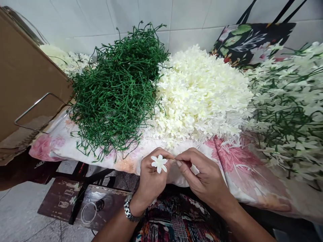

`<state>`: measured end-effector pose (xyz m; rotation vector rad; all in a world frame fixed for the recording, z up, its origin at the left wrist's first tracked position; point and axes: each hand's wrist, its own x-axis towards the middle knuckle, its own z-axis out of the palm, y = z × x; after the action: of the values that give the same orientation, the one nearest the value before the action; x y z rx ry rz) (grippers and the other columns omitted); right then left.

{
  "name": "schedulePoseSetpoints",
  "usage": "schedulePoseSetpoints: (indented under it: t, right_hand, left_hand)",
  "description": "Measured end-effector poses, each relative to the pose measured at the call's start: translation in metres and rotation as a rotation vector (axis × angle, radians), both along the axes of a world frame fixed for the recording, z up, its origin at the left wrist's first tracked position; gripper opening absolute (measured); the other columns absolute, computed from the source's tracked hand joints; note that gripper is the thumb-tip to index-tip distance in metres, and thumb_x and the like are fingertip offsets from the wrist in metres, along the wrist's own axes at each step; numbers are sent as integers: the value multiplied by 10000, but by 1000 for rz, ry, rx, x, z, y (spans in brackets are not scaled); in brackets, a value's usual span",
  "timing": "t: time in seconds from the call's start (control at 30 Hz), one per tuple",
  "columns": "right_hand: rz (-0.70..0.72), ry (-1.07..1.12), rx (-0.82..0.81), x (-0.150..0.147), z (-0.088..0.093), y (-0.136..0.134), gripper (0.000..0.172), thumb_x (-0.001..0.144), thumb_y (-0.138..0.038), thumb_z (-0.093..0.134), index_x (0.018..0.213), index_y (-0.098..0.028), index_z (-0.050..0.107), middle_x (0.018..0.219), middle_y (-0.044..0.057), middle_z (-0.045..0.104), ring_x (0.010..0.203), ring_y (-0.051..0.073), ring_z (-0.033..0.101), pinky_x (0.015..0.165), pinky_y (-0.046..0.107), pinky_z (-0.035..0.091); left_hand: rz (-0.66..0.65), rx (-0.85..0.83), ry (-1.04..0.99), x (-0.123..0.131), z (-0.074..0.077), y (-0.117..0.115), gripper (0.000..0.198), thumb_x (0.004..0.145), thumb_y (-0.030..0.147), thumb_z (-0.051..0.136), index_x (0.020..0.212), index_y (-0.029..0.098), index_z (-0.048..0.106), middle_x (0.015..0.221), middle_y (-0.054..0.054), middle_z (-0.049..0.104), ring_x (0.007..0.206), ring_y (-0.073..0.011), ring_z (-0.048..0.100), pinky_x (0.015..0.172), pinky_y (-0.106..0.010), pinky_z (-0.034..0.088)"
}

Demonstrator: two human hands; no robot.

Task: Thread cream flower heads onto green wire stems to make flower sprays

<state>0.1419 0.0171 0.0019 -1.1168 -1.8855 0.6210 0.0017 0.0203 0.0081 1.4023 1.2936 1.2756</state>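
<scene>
Near the front edge of the cloth-covered table, my left hand (152,174) is closed, with a white artificial flower (159,163) showing at its thumb side. My right hand (202,173) is pinched, its fingertips meeting the left fingertips; whatever small part lies between them is too small to make out. Behind my left hand is a heap of green plastic stems (118,90). A pile of loose white blossoms (199,94) lies beside it, behind both hands. Farther right are white flowers on green stems (290,111).
A cardboard box (27,77) with a metal handle stands at the left. A floral bag (252,43) leans on the tiled wall behind. The table has a flowered cloth (242,164). Below left, a brown wooden board (58,198) holds a clear ring.
</scene>
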Motion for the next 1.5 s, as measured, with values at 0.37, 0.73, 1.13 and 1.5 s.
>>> schedulePoseSetpoints:
  t: [0.37, 0.73, 1.13, 1.5]
  right_hand:
    - [-80, 54, -29, 10, -4, 1, 102, 840, -120, 487, 797, -164, 568, 673, 0, 533, 603, 102, 519, 528, 222, 422]
    - [139, -322, 87, 26, -4, -3, 187, 841, -68, 437, 759, -142, 588, 708, 54, 529, 658, 146, 509, 576, 271, 438]
    - [19, -130, 188, 10, -9, 20, 147, 858, -79, 446, 834, -132, 581, 716, 53, 585, 665, 125, 545, 593, 259, 474]
    - [-64, -164, 171, 29, -14, 6, 109, 836, -84, 485, 838, -147, 573, 704, 43, 568, 642, 127, 547, 580, 252, 463]
  left_hand:
    - [-23, 147, 190, 5, -3, 8, 106, 747, 91, 543, 725, 173, 606, 662, -2, 614, 624, -127, 570, 572, -227, 455]
    - [87, 245, 469, -25, 0, 20, 193, 683, 6, 516, 686, 180, 600, 647, 21, 590, 629, -119, 556, 591, -213, 422]
    - [147, 226, 483, -35, 3, 15, 131, 705, 62, 534, 678, 166, 608, 636, 26, 598, 601, -111, 556, 558, -207, 413]
    - [-158, 284, 1102, -2, -6, 29, 286, 619, -10, 405, 718, 193, 578, 706, -13, 519, 558, -138, 450, 474, -262, 274]
